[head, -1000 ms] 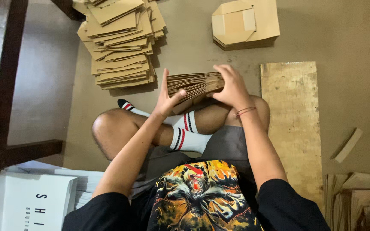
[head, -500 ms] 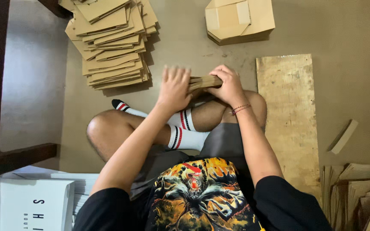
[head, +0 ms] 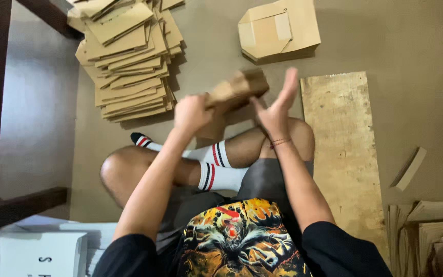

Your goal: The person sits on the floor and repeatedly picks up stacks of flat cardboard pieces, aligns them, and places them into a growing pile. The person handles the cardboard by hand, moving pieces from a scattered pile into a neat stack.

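Brown floor (cardboard stacks around)

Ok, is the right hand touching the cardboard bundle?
Cannot tell. In the head view the open right hand sits beside the blurred bundle; the left hand grips it.

The brown floor carries a heap of flat cardboard pieces, a folded box and a wooden board.

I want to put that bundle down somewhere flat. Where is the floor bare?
Bare floor lies between the stack of flat cardboard and the folded box, and right of the wooden board. It is crowded at the cardboard pieces lower right; the left hand holds the bundle.
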